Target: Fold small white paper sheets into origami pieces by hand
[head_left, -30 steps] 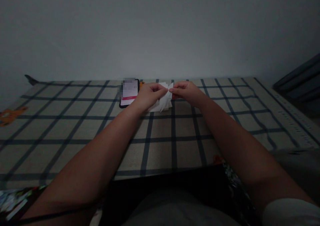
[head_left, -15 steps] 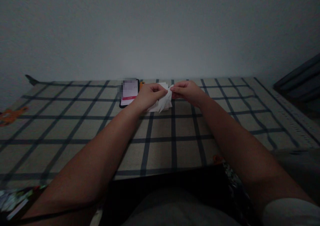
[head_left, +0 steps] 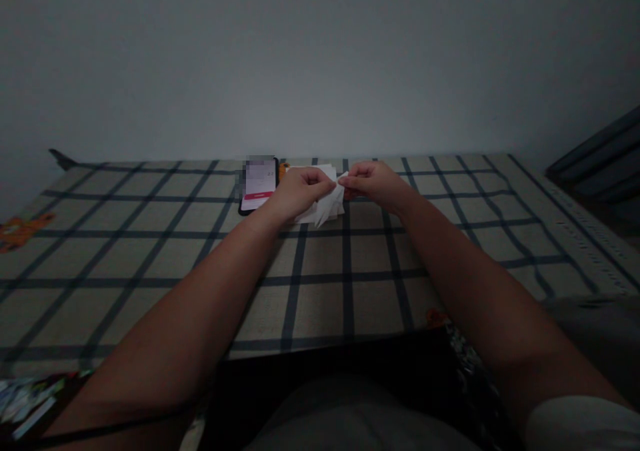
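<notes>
Between my two hands is a folded piece of white paper (head_left: 329, 204), thin and soft-looking like a tissue, its pointed ends hanging down. My left hand (head_left: 303, 188) pinches it from the left with thumb and fingers. From the right, my right hand (head_left: 367, 181) pinches its upper corner between thumb and forefinger. More flat white sheets (head_left: 305, 218) lie on the cloth beneath and behind my left hand. The fingers hide part of the held paper.
A phone (head_left: 258, 188) with a lit screen lies left of the sheets. The checked tablecloth (head_left: 320, 298) with orange animal prints (head_left: 25, 231) reaches a grey wall (head_left: 320, 64). A colourful packet-like thing (head_left: 35, 401) is at the lower left, and a dark slatted object (head_left: 600, 161) at the right.
My right fingers have shifted slightly left along the paper's upper corner, closer to my left thumb. The hanging ends of the paper have moved a little. My left hand stays in place.
</notes>
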Motion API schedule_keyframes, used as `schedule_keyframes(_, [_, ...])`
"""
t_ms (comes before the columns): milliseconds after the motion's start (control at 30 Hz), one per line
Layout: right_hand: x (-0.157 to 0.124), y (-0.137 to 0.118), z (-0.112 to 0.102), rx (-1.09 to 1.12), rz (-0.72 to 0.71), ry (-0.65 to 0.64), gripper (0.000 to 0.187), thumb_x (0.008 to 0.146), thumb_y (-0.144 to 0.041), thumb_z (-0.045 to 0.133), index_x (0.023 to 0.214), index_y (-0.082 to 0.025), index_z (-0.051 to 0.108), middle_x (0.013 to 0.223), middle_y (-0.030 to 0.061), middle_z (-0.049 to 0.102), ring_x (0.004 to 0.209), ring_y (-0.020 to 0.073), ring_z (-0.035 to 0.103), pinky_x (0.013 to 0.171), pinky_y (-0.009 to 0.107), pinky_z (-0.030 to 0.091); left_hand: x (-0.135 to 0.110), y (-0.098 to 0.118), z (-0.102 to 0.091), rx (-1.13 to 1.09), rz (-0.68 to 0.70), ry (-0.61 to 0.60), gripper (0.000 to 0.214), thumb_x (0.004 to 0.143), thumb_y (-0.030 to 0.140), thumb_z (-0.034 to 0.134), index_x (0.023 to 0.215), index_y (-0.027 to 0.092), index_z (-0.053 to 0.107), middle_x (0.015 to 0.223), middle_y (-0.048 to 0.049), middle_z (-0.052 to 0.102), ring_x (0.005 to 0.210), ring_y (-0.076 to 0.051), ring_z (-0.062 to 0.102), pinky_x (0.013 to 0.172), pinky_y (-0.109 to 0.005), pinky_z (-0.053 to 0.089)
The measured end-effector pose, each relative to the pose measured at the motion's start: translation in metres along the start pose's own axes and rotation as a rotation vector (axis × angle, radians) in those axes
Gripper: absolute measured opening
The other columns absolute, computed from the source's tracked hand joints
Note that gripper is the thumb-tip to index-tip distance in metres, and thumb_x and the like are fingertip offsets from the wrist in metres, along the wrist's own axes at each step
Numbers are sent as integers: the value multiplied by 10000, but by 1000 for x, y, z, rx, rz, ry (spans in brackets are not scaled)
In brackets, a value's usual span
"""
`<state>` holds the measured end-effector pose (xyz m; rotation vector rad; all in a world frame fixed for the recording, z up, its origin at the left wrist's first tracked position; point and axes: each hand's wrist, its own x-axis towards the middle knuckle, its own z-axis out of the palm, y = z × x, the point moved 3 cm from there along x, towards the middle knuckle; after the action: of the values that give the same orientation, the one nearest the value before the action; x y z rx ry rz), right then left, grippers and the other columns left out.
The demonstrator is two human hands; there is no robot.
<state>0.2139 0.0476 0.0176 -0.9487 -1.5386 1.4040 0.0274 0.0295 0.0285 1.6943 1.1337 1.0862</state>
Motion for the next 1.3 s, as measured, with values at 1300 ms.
schedule_keyframes(1300, [-2,-3,1,-261,-43,-90,380,790,-527,847,772,-165,734,713,36,729,675,146,662,653,270,539,4,-6,-3,102,84,135,304,847,455,723,858,158,789,724,-36,725,645,-149,608,611,-260,448])
